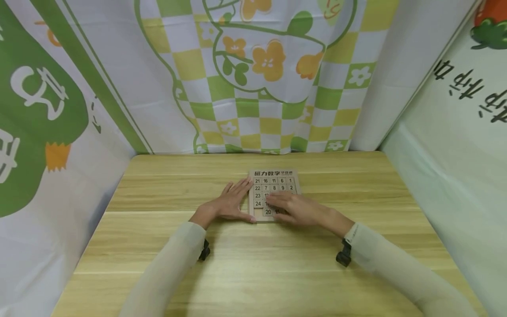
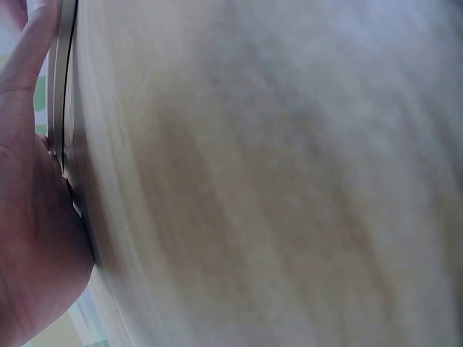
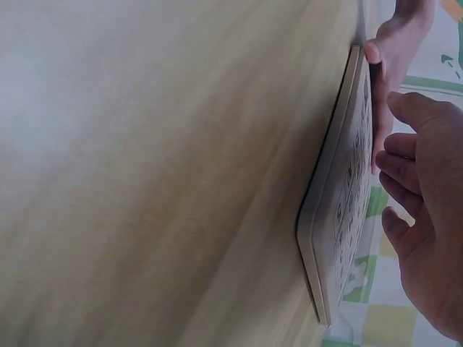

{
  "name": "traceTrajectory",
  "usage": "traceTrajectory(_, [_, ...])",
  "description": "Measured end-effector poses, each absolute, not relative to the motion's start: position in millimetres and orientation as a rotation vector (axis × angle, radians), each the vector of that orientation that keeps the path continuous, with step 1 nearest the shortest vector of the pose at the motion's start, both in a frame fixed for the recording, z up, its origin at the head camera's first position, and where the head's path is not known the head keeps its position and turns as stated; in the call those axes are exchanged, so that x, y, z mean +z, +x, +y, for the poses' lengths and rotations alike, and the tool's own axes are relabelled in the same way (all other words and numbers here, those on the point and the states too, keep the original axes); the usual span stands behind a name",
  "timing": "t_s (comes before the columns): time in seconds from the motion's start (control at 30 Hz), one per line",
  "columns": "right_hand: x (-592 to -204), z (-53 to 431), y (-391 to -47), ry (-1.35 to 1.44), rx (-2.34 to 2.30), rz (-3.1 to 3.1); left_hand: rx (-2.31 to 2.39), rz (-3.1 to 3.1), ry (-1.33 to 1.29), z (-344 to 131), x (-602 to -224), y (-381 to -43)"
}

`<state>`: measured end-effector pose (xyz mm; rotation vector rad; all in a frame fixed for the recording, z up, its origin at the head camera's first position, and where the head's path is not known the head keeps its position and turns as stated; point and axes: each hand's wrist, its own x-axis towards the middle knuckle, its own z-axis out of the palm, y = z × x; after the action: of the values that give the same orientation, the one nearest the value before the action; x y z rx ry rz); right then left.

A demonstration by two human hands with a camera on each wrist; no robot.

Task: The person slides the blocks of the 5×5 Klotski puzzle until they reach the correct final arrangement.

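A wooden sliding number puzzle [image 1: 273, 173] lies flat on the table, its square tiles marked with printed numbers. Its top row reads 21, 16, 11, 6, 1, and a bare slot [image 1: 259, 212] shows at the lower left. My left hand [image 1: 229, 204] braces the board's left side, fingers stretched toward the upper corner and thumb at the lower one. Over the lower right tiles is my right hand [image 1: 303, 209], fingers extended across the board, hiding several numbers. In the right wrist view, its slightly bent fingers hover close above the puzzle's face [image 3: 347, 195].
The wood-grain table [image 1: 253, 268] extends around the puzzle. Behind it hangs a checked green and yellow cloth [image 1: 273, 101], with printed white cloths on the left [image 1: 23, 255] and right [image 1: 455, 163]. Dark wrist devices [image 1: 344, 254] show below both cuffs.
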<state>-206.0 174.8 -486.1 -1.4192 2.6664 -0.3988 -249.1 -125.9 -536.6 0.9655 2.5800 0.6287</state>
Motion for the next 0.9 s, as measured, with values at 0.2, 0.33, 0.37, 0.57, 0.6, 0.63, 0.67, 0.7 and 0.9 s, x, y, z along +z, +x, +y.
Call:
traceTrajectory(0.2, [-484.3,167.5,-218.2,-1.405,-0.407,2.675,0.530,2.603,0.958,-123.7,-527.9,-244.9])
traceTrajectory(0.33, [-483.8,161.2,-226.1,-1.364,-0.399,2.690,0.502,2.611,0.946,-123.8,-527.1,-244.8])
traceTrajectory(0.37, [-484.0,159.6,-228.2,-1.363,-0.398,2.693,0.519,2.607,0.943,-124.2,-530.3,-246.2])
traceTrajectory(0.57, [-489.3,154.3,-242.1,-1.392,-0.387,2.710,0.604,2.588,0.942,-126.4,-547.6,-253.4])
traceTrajectory(0.6, [-490.2,153.7,-244.3,-1.390,-0.382,2.710,0.596,2.589,0.944,-126.3,-546.8,-253.1])
traceTrajectory(0.63, [-490.7,153.0,-246.2,-1.387,-0.388,2.705,0.591,2.590,0.949,-126.1,-545.6,-252.7])
traceTrajectory(0.67, [-491.1,152.2,-247.8,-1.380,-0.383,2.703,0.586,2.590,0.950,-125.9,-543.2,-251.9])
traceTrajectory(0.7, [-491.6,151.3,-249.4,-1.373,-0.380,2.703,0.582,2.591,0.954,-125.8,-540.7,-251.0])
traceTrajectory(0.9, [-495.5,146.2,-255.3,-1.324,-0.331,2.706,0.593,2.584,0.969,-125.7,-534.8,-249.0])
